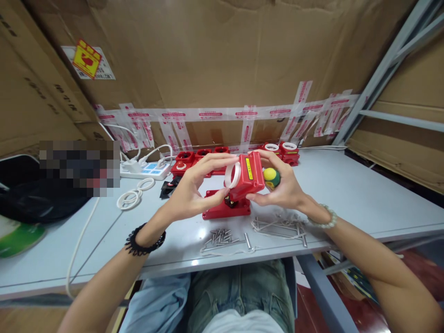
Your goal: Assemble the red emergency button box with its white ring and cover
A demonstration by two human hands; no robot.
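Note:
Between my two hands is a red box-shaped housing (255,173) with a yellow label, held tilted above the table. A white ring (232,175) sits on its left-facing end. My left hand (192,187) is closed around the ring end, thumb below and fingers above. My right hand (287,187) grips the other end and also keeps a yellow-and-green tool handle (271,177) in its palm; the tool's shaft is hidden. Directly underneath lies a red base (211,212) with a dark part on it, partly covered by the housing. Loose screws (222,237) lie nearer the table edge.
Metal rods with white cord (280,226) lie front right. Several red housings (183,162) line the back, two with white rings (289,147) at right. White rings (129,200), a power strip (149,171), cables and a black bag (58,194) occupy the left. Cardboard (215,55) stands behind.

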